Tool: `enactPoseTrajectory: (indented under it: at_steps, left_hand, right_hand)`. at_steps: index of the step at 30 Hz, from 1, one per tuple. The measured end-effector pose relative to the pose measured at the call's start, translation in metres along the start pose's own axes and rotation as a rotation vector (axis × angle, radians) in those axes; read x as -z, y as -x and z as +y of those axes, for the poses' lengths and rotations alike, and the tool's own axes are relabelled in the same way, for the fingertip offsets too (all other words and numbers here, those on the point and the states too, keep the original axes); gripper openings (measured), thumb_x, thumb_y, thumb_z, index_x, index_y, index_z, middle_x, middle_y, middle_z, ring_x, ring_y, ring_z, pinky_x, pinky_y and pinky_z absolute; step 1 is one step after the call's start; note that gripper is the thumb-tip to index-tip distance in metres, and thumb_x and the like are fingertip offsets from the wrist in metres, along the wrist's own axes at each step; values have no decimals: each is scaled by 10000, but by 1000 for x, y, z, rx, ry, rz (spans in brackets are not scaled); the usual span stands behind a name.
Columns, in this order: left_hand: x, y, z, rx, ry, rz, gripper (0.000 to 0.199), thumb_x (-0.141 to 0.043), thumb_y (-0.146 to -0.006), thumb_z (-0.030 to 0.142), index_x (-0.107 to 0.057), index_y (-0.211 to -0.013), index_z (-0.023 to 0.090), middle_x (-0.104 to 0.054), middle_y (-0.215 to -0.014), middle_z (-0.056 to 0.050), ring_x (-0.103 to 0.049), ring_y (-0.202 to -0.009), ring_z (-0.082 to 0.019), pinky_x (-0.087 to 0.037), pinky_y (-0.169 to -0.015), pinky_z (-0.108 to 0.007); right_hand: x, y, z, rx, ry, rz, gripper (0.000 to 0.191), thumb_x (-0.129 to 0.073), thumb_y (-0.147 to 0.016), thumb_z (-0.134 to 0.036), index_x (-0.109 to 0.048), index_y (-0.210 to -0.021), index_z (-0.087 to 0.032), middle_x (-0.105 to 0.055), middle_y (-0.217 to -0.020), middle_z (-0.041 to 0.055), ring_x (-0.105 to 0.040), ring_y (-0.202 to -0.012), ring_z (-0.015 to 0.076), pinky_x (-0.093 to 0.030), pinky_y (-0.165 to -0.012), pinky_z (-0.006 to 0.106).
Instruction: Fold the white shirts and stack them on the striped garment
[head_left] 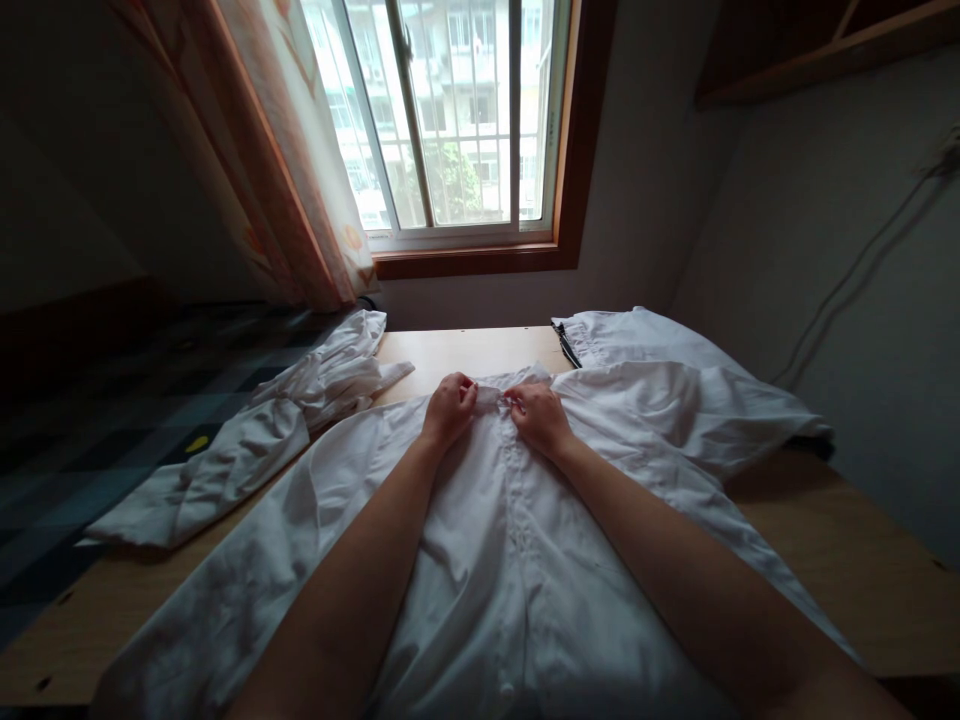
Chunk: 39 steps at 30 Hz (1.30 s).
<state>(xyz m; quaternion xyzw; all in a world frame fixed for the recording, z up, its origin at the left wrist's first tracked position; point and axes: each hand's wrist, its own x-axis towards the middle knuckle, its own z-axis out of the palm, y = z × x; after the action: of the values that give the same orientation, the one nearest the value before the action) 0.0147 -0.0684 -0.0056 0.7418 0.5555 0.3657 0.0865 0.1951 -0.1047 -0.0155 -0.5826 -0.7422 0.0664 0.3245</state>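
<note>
A white button-front shirt (480,520) lies spread over the wooden table, its collar (517,376) at the far end and its button placket running toward me. My left hand (450,408) pinches the left side of the collar, fingers closed on the cloth. Opposite it, my right hand (536,412) is closed on the collar's right side, close to the top of the placket. The fingertips of both hands are partly hidden in the folds. One white sleeve reaches over the bed at the left.
The light wooden table (847,550) stands below a window (465,120) with a curtain (262,150) at its left. A folded white garment (645,335) with a dark edge lies at the back right. Left is a bed with a dark checked cover (67,420).
</note>
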Motion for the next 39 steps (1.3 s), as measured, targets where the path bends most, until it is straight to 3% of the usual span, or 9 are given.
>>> enactPoseTrajectory:
  at_steps: [3, 7, 15, 20, 23, 28, 32, 36, 39]
  left_hand:
    - [-1, -1, -2, 45, 78, 5, 144, -540, -894, 302, -594, -815, 195, -662, -797, -34, -644, -746, -184, -526, -729, -311]
    - [0, 0, 1, -1, 119, 7, 163, -544, -888, 326, -612, -814, 197, -676, -831, -36, -649, -753, -174, -538, -714, -299]
    - [-1, 3, 8, -222, 25, -35, 72, -634, -846, 262, -642, -793, 213, -735, -1046, -75, -645, -1043, -232, -475, -1005, -395]
    - [-1, 7, 9, -187, 68, -180, 157, -544, -921, 326, -655, -862, 232, -738, -930, -29, -673, -843, -186, -529, -822, -310]
    - [-1, 7, 9, -163, 67, -177, 219, -478, -958, 321, -675, -916, 233, -734, -881, -25, -671, -811, -183, -526, -790, -298]
    - [-6, 4, 4, -245, 40, -189, 186, -566, -871, 179, -724, -956, 229, -753, -986, -45, -683, -929, -200, -533, -910, -335]
    - [-10, 4, 3, -290, -4, -181, 271, -576, -874, 181, -725, -1099, 206, -718, -1196, -94, -658, -1112, -220, -494, -1036, -375]
    - [-10, 6, 5, -357, -90, -269, 316, -524, -920, 194, -710, -1173, 232, -672, -1316, -75, -560, -1296, -227, -385, -1154, -420]
    - [-9, 8, 7, -289, -196, -277, 329, -550, -928, 246, -694, -1223, 273, -629, -1387, -61, -474, -1382, -270, -284, -1197, -521]
  right_hand:
    - [1, 0, 0, -2, -4, -1, 327, -567, -852, -111, -732, -1122, -191, -746, -1102, 78, -610, -1065, 248, -404, -938, 351]
    - [1, 0, 0, 4, 6, -14, 323, -569, -854, -108, -745, -1106, -209, -741, -1112, 74, -600, -1066, 243, -398, -932, 346]
    - [5, 2, -4, 36, 110, -65, 281, -529, -942, -208, -762, -1094, -244, -699, -1099, 88, -535, -1111, 259, -373, -931, 366]
    - [9, 6, -9, 36, 175, -72, 283, -520, -953, -224, -763, -1091, -265, -652, -1159, 103, -480, -1170, 265, -329, -979, 395]
    - [9, 6, -8, 51, 182, -73, 295, -509, -955, -218, -758, -1102, -275, -641, -1175, 97, -467, -1184, 261, -310, -1000, 399]
    - [8, 5, -5, 58, 156, -70, 301, -506, -957, -214, -757, -1109, -275, -643, -1174, 92, -459, -1196, 253, -304, -1010, 396]
    - [7, 4, -5, 83, 148, -44, 282, -522, -943, -207, -764, -1080, -252, -656, -1147, 96, -467, -1184, 255, -299, -1021, 398]
    - [8, 2, -1, 28, 110, 8, 329, -503, -911, -147, -756, -1099, -241, -679, -1147, 93, -493, -1167, 254, -313, -1015, 392]
    - [10, -2, 7, -86, 94, 85, 442, -453, -883, -88, -701, -1231, -203, -663, -1233, 116, -498, -1197, 266, -327, -1018, 394]
